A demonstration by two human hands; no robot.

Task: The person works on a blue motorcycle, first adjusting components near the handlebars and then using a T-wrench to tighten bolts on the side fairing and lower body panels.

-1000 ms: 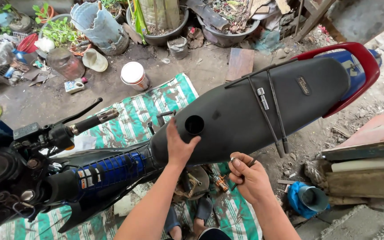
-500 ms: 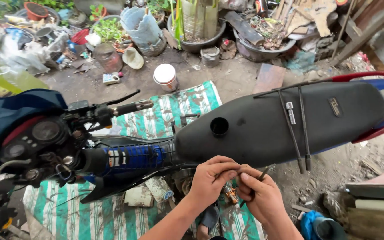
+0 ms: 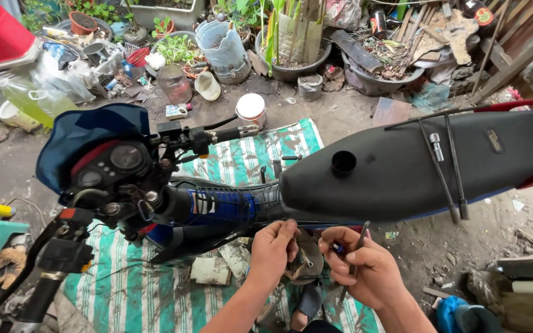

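Low in the middle of the frame, our left hand (image 3: 272,250) had come off the black seat (image 3: 402,172) to join our right hand (image 3: 365,271) under it. Left grip pinched a small part; right grip stayed clamped on a thin metal tool (image 3: 359,243), so the work had shifted below the seat.

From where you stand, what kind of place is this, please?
Probably an outdoor yard used for informal repair work. A motorcycle stands over a striped mat on bare ground, and potted plants and scrap wood lie around.

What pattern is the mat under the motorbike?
Green and white stripes on the mat, seen in the head view.
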